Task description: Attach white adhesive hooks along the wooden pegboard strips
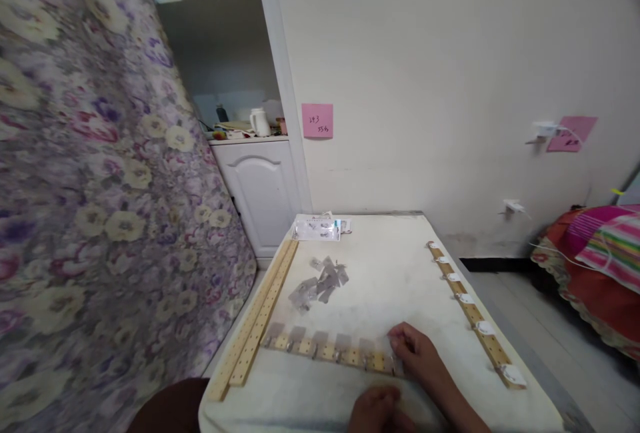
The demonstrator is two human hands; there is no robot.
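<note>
A wooden strip (330, 352) with holes lies across the near part of the white table (390, 266), carrying several small clear tabs along it. My right hand (417, 353) rests on the right end of that strip, fingers curled over a tab. My left hand (377, 410) sits at the bottom edge, fingers bent, just below the strip; whether it holds anything is hidden. A loose pile of clear tabs (320, 283) lies in the middle of the table.
Two long wooden strips (255, 326) lie along the left table edge. Another strip with white clips (473, 313) runs down the right side. A clear packet (320, 228) lies at the far edge. A floral mattress (90, 186) leans at left, a white cabinet (260, 186) behind.
</note>
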